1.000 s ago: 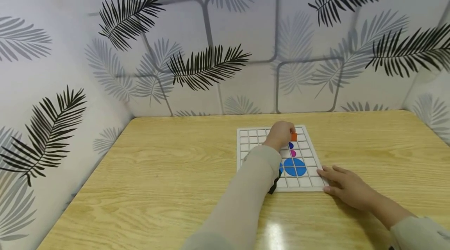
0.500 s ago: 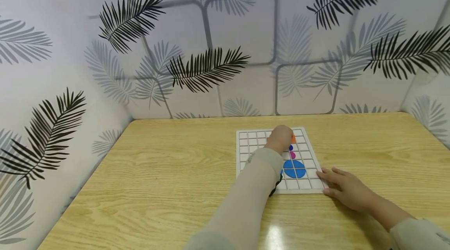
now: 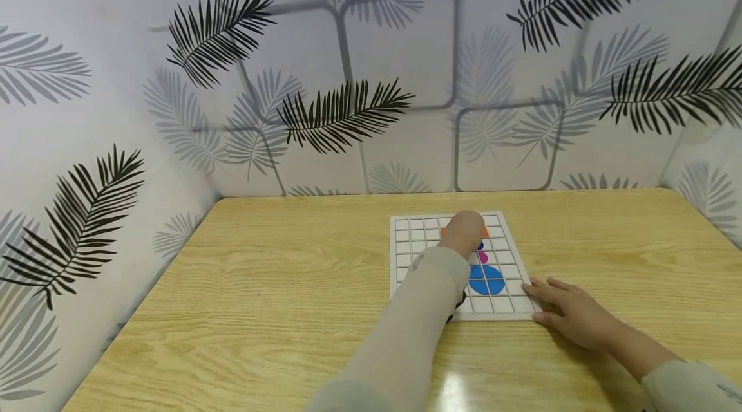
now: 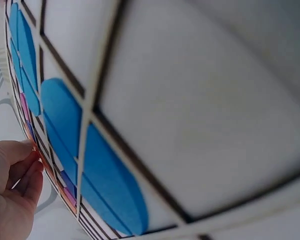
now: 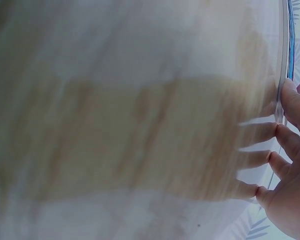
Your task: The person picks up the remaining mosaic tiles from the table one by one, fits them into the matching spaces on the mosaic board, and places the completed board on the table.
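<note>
My left hand (image 3: pixel 466 232) reaches over the far part of a white grid board (image 3: pixel 511 270), thumb and fingertips bunched at an orange piece (image 3: pixel 486 232). In the left wrist view, the thumb and fingers pinch close against an orange strip at the board's surface; the piece is mostly hidden. Nearer me on the board lie a small dark blue disc (image 3: pixel 480 246), a magenta disc (image 3: pixel 482 257) and a big blue circle (image 3: pixel 485 280) made of sections. My right hand (image 3: pixel 574 312) rests on the table, its spread fingers touching the board's near right corner.
The board lies on a wood-grain table (image 3: pixel 278 283), right of the middle. Behind the table stands a wall (image 3: pixel 394 141) with a leaf pattern. My left sleeve (image 3: pixel 400 328) covers the board's near left part, including part of another blue shape.
My left hand has shifted slightly over the orange pieces, and orange now shows on its left side too. The right hand stays at the board's corner. The view has tilted slightly.
</note>
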A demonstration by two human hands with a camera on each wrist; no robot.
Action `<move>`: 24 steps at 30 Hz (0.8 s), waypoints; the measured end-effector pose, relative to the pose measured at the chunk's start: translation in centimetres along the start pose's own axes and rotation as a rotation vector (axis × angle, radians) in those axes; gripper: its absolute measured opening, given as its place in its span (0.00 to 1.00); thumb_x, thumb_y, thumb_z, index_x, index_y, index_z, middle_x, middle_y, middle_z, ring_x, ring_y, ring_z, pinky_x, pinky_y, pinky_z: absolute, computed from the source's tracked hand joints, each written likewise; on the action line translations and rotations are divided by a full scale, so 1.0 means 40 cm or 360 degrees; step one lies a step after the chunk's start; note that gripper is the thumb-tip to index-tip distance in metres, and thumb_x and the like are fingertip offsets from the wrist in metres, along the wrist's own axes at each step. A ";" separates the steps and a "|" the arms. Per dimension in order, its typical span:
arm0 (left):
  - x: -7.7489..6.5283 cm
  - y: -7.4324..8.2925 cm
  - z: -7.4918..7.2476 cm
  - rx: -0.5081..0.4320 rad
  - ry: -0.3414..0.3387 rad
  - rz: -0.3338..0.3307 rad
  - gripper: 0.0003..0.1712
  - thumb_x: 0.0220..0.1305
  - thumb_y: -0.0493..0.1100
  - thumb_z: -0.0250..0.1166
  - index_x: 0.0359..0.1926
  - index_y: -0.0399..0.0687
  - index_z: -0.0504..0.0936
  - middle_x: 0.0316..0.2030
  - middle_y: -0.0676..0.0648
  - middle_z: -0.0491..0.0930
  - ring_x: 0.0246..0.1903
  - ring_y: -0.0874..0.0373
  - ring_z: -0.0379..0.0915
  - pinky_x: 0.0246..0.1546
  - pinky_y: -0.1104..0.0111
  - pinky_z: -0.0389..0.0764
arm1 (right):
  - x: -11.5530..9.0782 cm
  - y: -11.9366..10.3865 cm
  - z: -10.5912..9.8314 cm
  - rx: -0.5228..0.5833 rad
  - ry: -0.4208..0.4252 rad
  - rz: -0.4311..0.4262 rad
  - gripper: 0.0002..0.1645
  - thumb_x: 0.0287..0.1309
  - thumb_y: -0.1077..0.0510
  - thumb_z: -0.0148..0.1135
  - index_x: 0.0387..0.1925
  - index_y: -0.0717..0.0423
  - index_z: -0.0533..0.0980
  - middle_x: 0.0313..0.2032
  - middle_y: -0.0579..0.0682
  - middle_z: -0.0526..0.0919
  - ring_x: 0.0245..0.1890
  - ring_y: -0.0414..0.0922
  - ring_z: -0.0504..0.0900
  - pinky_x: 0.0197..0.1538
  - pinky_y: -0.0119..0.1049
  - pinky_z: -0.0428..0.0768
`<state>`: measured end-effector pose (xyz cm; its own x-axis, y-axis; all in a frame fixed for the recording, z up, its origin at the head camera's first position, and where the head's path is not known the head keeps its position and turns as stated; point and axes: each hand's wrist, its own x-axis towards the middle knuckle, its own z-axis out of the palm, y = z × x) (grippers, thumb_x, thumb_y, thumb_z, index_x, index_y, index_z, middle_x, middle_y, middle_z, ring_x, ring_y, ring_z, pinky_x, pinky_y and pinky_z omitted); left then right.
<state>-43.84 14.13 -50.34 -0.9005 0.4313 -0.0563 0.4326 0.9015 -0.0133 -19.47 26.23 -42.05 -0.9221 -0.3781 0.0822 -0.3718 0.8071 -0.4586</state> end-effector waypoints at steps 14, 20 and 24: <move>0.125 -0.018 0.131 0.0141 0.0045 0.0157 0.06 0.55 0.40 0.58 0.24 0.56 0.75 0.28 0.55 0.73 0.31 0.64 0.68 0.32 0.70 0.71 | 0.000 0.000 0.000 -0.0003 -0.0001 -0.0022 0.28 0.50 0.52 0.59 0.52 0.62 0.69 0.54 0.63 0.65 0.53 0.67 0.59 0.48 0.61 0.58; -0.094 -0.006 -0.070 0.0062 0.0122 0.0184 0.06 0.58 0.38 0.53 0.33 0.53 0.76 0.32 0.53 0.73 0.37 0.61 0.69 0.38 0.73 0.70 | 0.002 -0.001 -0.001 -0.0011 -0.0007 -0.0027 0.29 0.49 0.52 0.59 0.52 0.62 0.69 0.54 0.63 0.65 0.53 0.66 0.59 0.48 0.60 0.59; -0.245 -0.010 -0.222 -0.0242 0.0002 0.0165 0.16 0.62 0.39 0.49 0.50 0.50 0.73 0.47 0.54 0.72 0.50 0.61 0.64 0.48 0.74 0.64 | 0.002 0.001 0.000 -0.0005 -0.0018 -0.0001 0.29 0.49 0.52 0.59 0.52 0.62 0.69 0.54 0.63 0.65 0.53 0.67 0.59 0.48 0.60 0.58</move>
<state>-35.60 9.87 -40.92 -0.8513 0.5224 -0.0482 0.5117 0.8471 0.1434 -19.56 26.23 -42.07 -0.9206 -0.3837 0.0728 -0.3730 0.8082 -0.4557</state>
